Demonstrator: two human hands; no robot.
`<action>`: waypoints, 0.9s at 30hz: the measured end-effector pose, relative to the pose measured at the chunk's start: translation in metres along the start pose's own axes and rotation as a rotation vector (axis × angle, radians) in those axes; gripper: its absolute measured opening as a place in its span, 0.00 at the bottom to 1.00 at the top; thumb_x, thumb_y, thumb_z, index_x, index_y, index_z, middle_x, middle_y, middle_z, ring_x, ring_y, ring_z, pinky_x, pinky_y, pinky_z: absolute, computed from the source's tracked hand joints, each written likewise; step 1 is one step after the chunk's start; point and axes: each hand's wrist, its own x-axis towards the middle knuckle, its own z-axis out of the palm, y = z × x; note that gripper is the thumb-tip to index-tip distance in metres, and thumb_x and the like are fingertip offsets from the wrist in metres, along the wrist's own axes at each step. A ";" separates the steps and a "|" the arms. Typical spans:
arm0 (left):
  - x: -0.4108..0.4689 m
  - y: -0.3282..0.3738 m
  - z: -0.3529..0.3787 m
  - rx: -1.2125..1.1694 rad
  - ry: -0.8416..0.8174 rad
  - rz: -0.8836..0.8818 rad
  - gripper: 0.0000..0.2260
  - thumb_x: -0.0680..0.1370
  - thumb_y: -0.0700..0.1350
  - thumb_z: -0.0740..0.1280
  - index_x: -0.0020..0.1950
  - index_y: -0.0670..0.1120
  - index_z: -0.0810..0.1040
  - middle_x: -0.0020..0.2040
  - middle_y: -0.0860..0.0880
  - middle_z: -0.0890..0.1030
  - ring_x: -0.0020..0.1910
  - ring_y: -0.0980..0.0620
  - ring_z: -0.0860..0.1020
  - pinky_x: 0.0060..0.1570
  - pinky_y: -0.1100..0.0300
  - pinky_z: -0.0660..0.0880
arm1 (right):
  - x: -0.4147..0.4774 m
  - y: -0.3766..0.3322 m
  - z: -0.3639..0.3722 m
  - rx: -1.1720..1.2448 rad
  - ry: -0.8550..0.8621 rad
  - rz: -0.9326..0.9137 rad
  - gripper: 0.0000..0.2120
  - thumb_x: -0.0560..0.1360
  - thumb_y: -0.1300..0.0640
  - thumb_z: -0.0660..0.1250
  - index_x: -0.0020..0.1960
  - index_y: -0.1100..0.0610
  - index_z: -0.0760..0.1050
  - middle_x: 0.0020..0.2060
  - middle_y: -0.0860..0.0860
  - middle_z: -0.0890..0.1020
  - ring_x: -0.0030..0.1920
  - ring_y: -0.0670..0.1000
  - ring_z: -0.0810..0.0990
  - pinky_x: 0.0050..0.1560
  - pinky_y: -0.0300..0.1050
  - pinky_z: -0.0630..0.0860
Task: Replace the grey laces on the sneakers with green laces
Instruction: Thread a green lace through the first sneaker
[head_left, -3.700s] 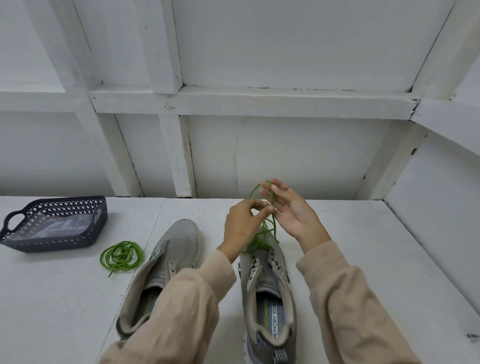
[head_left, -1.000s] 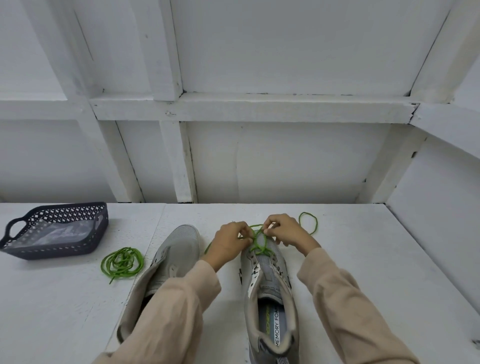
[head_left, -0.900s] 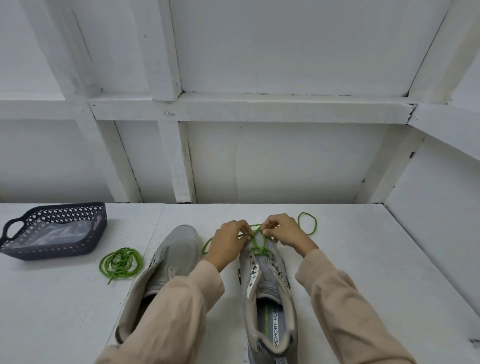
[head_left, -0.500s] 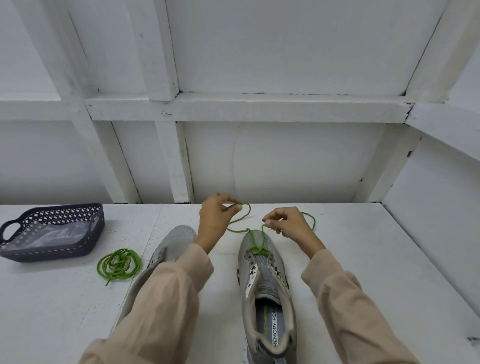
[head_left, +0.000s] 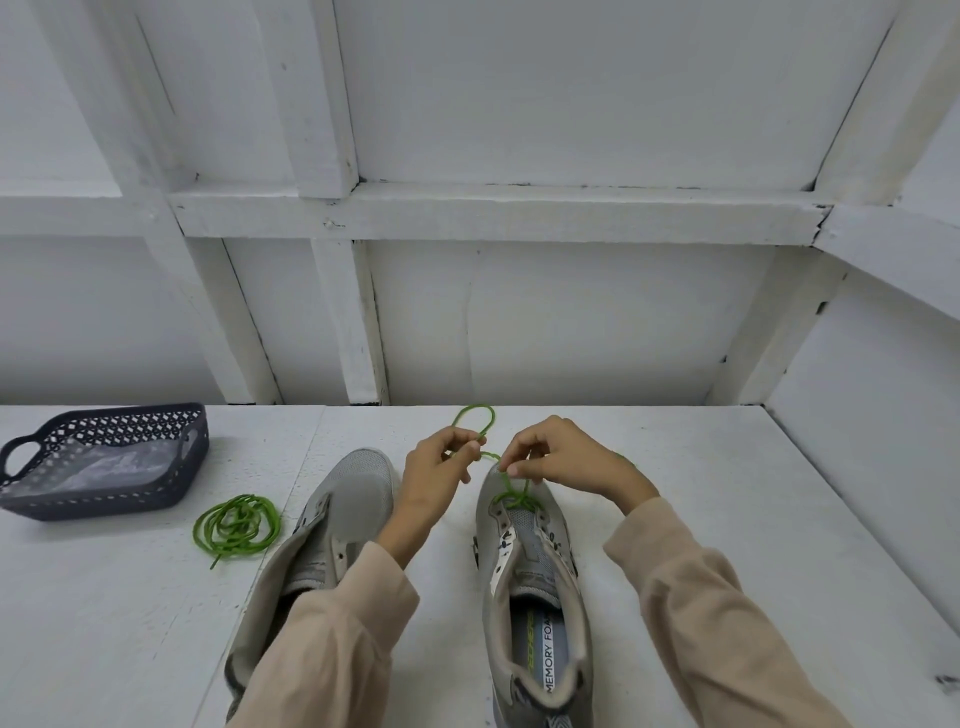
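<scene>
Left hand (head_left: 436, 470), right hand (head_left: 566, 462): grips pinching lace (head_left: 513, 499), lowest eyelets of centre shoe (head_left: 535, 556); left-frame shoe (head_left: 358, 488) unlaced, second lace (head_left: 236, 526) coiled.

I see two grey sneakers at lower centre, toes pointing away. The left sneaker (head_left: 337, 519) shows bare eyelets. The right sneaker (head_left: 535, 577) has a green lace (head_left: 514, 497) crossed at its front eyelets, with the ends raised and pinched by the left hand (head_left: 436, 467) and right hand (head_left: 566, 462). A coiled lace (head_left: 236, 525), also green, lies left of the left sneaker.
</scene>
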 end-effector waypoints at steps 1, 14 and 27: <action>-0.001 -0.002 0.000 -0.008 0.000 -0.014 0.04 0.78 0.40 0.66 0.49 0.44 0.81 0.37 0.54 0.81 0.28 0.58 0.73 0.33 0.71 0.69 | 0.001 0.000 0.000 0.001 0.034 0.002 0.04 0.73 0.63 0.72 0.45 0.56 0.84 0.32 0.43 0.82 0.31 0.43 0.75 0.37 0.33 0.72; -0.012 -0.010 -0.004 0.042 -0.120 -0.046 0.05 0.77 0.41 0.69 0.45 0.50 0.83 0.43 0.52 0.82 0.33 0.55 0.74 0.38 0.68 0.71 | -0.018 0.020 -0.017 -0.025 -0.032 0.155 0.06 0.71 0.66 0.72 0.42 0.56 0.84 0.28 0.44 0.81 0.30 0.43 0.75 0.34 0.39 0.70; -0.018 -0.014 -0.006 0.165 -0.170 -0.055 0.07 0.73 0.40 0.72 0.40 0.53 0.82 0.36 0.54 0.81 0.32 0.55 0.75 0.41 0.63 0.75 | -0.037 0.023 -0.002 -0.048 -0.038 0.243 0.08 0.68 0.68 0.71 0.38 0.56 0.84 0.28 0.53 0.82 0.27 0.44 0.77 0.32 0.39 0.74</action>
